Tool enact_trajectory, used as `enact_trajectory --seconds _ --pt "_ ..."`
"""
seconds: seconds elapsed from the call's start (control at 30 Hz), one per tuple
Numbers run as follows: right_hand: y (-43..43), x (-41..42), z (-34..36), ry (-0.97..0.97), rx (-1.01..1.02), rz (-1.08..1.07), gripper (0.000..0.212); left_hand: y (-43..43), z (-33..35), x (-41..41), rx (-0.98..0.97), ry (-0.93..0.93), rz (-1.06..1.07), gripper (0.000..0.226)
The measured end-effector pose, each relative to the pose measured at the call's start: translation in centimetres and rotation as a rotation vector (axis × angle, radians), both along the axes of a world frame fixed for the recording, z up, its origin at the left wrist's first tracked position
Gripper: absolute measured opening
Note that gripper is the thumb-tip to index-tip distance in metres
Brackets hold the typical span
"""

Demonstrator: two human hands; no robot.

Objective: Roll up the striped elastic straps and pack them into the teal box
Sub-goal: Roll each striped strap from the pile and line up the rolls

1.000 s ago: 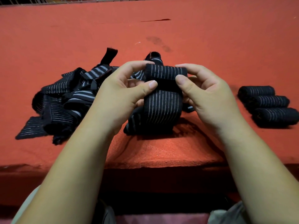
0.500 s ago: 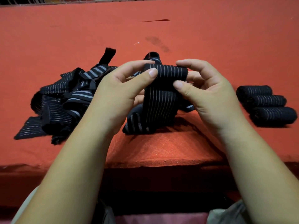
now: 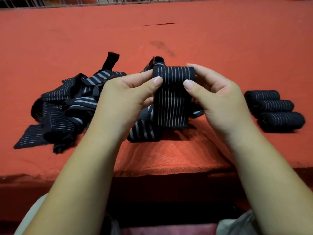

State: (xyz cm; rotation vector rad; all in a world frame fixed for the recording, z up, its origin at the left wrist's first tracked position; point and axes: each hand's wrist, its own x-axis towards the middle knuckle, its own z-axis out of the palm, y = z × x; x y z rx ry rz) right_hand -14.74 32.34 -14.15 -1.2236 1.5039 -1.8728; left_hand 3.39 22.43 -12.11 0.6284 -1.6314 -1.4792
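A black strap with thin white stripes (image 3: 171, 102) is held up in front of me, its top end wound into a small roll. My left hand (image 3: 125, 97) pinches the roll's left side between thumb and fingers. My right hand (image 3: 218, 97) pinches its right side the same way. The strap's loose tail hangs down onto the red table (image 3: 169, 155). A tangled pile of unrolled straps (image 3: 67, 107) lies to the left. Three finished rolls (image 3: 274, 109) sit side by side at the right. No teal box is in view.
The table's front edge (image 3: 160, 173) runs just below my forearms, with dark shadow beneath it. A wire rack or fence (image 3: 118, 0) lines the far edge. A dark stain (image 3: 162, 47) marks the cloth beyond my hands.
The roll at the top of the strap has grown thicker as both hands turned it. The hanging tail has shortened and lifted slightly. The pile and finished rolls stayed put.
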Motion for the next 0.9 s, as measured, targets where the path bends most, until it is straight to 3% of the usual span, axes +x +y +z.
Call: enact_trajectory --seconds 0.33,0.5,0.7,0.9 --pt "-0.4 0.6 -0.3 0.063 0.084 -0.077 0.044 -0.3 -0.4 0.8 -0.025 -0.046 -0.026 0.031" --pt "-0.3 0.8 0.0 0.066 0.058 -0.046 0.045 -0.3 -0.3 0.6 0.045 0.043 -0.023 0.023" --pt "-0.3 0.7 0.1 0.044 0.048 0.029 0.036 -0.6 -0.2 0.3 0.138 0.132 -0.037 0.029" --pt "0.0 0.1 -0.1 0.061 0.055 0.097 0.037 -1.2 -0.2 1.0 0.111 -0.010 -0.068 0.030"
